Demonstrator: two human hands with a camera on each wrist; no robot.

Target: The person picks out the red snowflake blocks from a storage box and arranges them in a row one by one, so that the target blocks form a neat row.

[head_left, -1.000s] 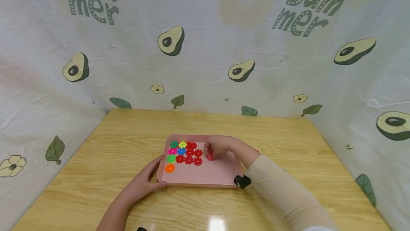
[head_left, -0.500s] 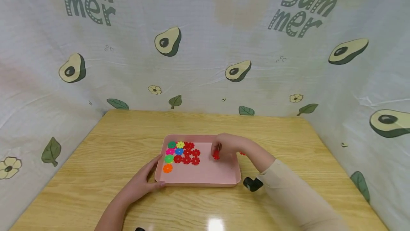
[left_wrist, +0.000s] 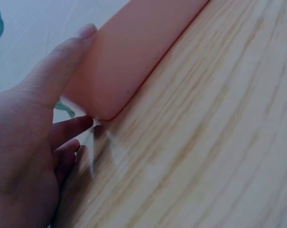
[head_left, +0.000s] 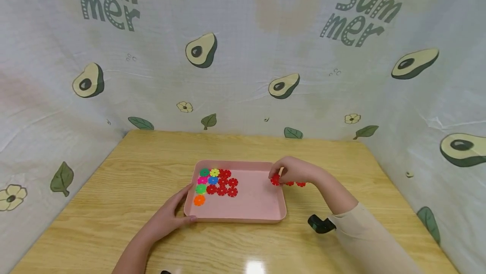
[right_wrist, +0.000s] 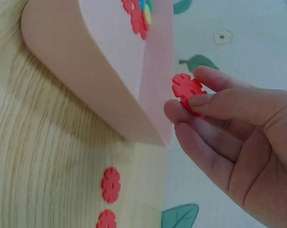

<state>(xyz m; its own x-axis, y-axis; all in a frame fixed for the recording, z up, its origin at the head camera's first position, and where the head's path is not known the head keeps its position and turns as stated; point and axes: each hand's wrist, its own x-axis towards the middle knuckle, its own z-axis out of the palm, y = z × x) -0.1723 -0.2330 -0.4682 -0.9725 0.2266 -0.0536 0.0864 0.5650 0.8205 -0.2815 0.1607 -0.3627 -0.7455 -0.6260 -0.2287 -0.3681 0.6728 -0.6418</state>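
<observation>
My right hand pinches a red notched plastic disc between thumb and fingers, over the right rim of the pink tray. My left hand holds the tray's near left corner, thumb on the front wall and fingers along the left side. At the left inside the tray lie flat notched discs: dark green, yellow, pink, blue, light green and orange. Several red discs lie beside them, towards the tray's middle.
Two more red discs lie on the wooden table just right of the tray, one nearer its wall. A patterned cloth hangs behind and at both sides. A black device sits at my right wrist.
My right hand has moved right with a red disc, from the tray's middle to its right rim. The red discs on the table show more fully. My left hand stays at the corner.
</observation>
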